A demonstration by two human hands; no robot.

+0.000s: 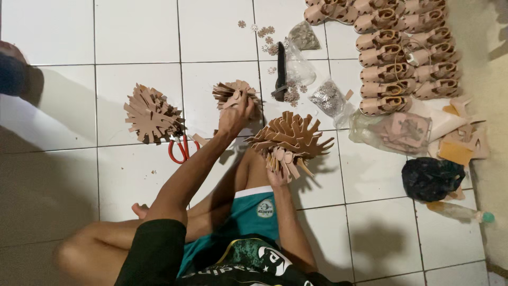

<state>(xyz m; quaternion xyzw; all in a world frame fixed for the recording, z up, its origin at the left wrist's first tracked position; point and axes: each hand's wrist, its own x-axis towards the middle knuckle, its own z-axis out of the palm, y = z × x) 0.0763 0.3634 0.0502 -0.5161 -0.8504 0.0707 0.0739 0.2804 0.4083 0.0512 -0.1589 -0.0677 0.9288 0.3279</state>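
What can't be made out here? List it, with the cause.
Head view only:
- Left hand: fingertips buried in the small tan stack; grip unclear.
- Right hand: mostly behind the big tan bundle.
- Scissors: blades hidden under the left pile.
- Sandals: top row cut off by the edge.
- Black bag: contents hidden.
- Dark shape: cut off at the left edge.
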